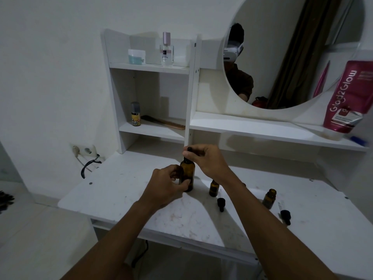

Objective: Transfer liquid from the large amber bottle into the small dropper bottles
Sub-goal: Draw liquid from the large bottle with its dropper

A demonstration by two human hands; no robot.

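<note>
The large amber bottle (188, 173) stands upright on the white table (121, 190). My left hand (168, 183) wraps its lower body from the left. My right hand (203, 159) pinches the black dropper cap (189, 149) at the bottle's neck. Two small amber dropper bottles stand open to the right: one (214, 187) close to my right wrist, another (269, 198) farther right. A black dropper (220, 203) lies beside the first, and a second dropper (285, 214) lies near the other.
A white shelf unit (153, 67) rises behind the table with a perfume bottle (166, 49), a jar (136, 56), a small bottle (135, 114) and a comb (163, 122). A round mirror (292, 51) and a pink pouch (347, 98) sit at right. A wall socket (84, 151) is at left.
</note>
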